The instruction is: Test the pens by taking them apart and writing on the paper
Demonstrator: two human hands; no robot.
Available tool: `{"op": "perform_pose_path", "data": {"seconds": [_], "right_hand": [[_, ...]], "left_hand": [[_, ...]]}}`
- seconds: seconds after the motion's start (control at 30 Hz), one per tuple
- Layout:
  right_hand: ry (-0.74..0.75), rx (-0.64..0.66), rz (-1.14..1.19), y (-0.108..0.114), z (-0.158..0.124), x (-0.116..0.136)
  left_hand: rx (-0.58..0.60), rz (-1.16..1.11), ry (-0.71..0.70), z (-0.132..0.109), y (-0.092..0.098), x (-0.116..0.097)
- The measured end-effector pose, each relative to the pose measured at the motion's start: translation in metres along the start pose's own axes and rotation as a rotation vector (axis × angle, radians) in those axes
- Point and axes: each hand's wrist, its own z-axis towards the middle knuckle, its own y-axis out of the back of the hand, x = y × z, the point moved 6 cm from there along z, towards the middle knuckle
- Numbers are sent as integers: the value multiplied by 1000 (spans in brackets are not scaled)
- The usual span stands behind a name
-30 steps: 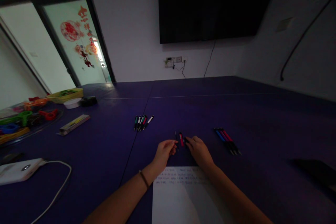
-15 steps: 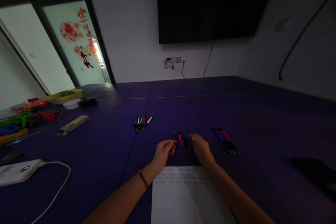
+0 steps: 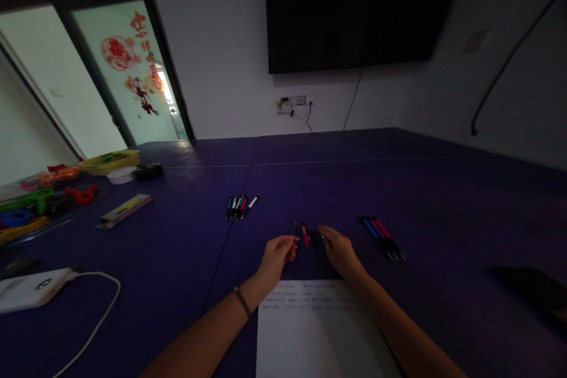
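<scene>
My left hand (image 3: 277, 253) pinches a thin dark pen refill (image 3: 297, 230) that stands nearly upright in view. Just right of it a short red pen barrel (image 3: 305, 236) lies on the purple table (image 3: 310, 189), with a small black part (image 3: 314, 240) beside it. My right hand (image 3: 339, 248) is curled next to the black part, its fingertips closed on something small that I cannot make out. Under my forearms is a white sheet (image 3: 314, 336) with handwriting. Several blue and red pens (image 3: 381, 237) lie in a row to the right.
Several pens (image 3: 240, 207) lie in a group at centre left. Farther left are a narrow box (image 3: 125, 211), a yellow basket (image 3: 110, 161), colourful scissors (image 3: 39, 201) and a white power bank (image 3: 33, 290) with a cable. A dark object (image 3: 531, 289) lies at right.
My right hand has moved very slightly left, nearer the small black part. My left hand has stayed in place with the refill.
</scene>
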Motion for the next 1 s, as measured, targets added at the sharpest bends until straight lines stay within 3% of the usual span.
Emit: {"op": "perform_pose_path", "data": {"seconds": [0.43, 0.6, 0.7, 0.8, 0.87, 1.0], "right_hand": [[18, 66, -6, 2, -1, 4], [-19, -112, 7, 12, 0, 0], [-20, -264, 41, 27, -2, 1], [-30, -323, 80, 36, -4, 1], [-30, -323, 103, 38, -5, 0], [-45, -333, 165, 44, -3, 1]], "left_hand": [[8, -7, -10, 1, 1, 3], [24, 121, -83, 1, 0, -6], [84, 425, -249, -11, -13, -22], [272, 957, -587, -42, -39, -22], [505, 1412, -879, -75, -55, 2], [640, 1607, -971, -115, -41, 49]]}}
